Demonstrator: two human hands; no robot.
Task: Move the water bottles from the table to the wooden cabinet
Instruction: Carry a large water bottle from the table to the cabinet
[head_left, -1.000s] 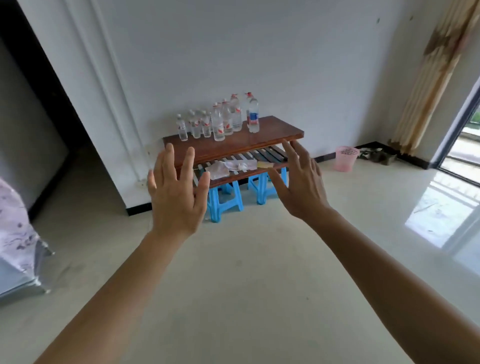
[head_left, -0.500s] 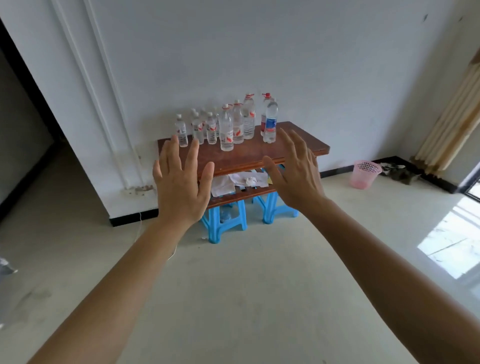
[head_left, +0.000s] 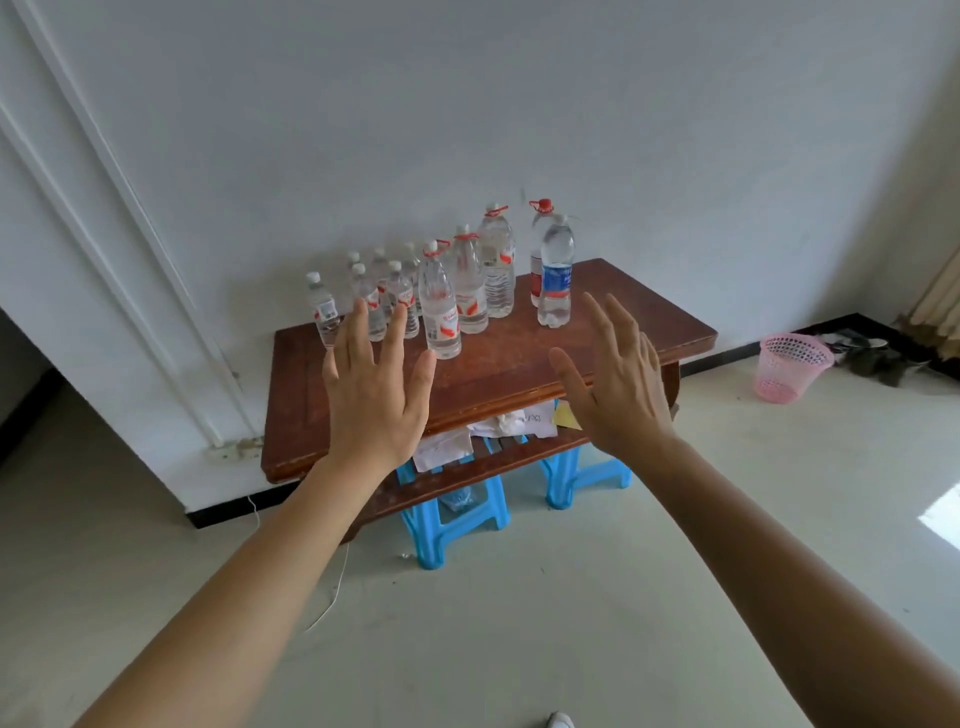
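Several clear water bottles stand at the back of a low brown wooden table (head_left: 514, 364) against the white wall. Small red-labelled bottles (head_left: 322, 312) cluster at the left. Taller ones with red cap rings (head_left: 441, 306) fill the middle, and a blue-labelled bottle (head_left: 556, 280) stands at the right. My left hand (head_left: 374, 395) is raised with fingers spread, in front of the small bottles and touching none. My right hand (head_left: 618, 384) is held out flat over the table's front right part, holding nothing. No wooden cabinet is in view.
The table rests on two blue plastic stools (head_left: 457, 504). Papers (head_left: 483, 431) lie on its lower slatted shelf. A pink mesh bin (head_left: 789, 366) stands on the floor at the right, with shoes (head_left: 878, 358) beyond it. A white cord (head_left: 332, 587) trails on the floor.
The table and bottles have come much closer and larger in view over the second. Both hands stay raised and spread, now overlapping the tabletop.
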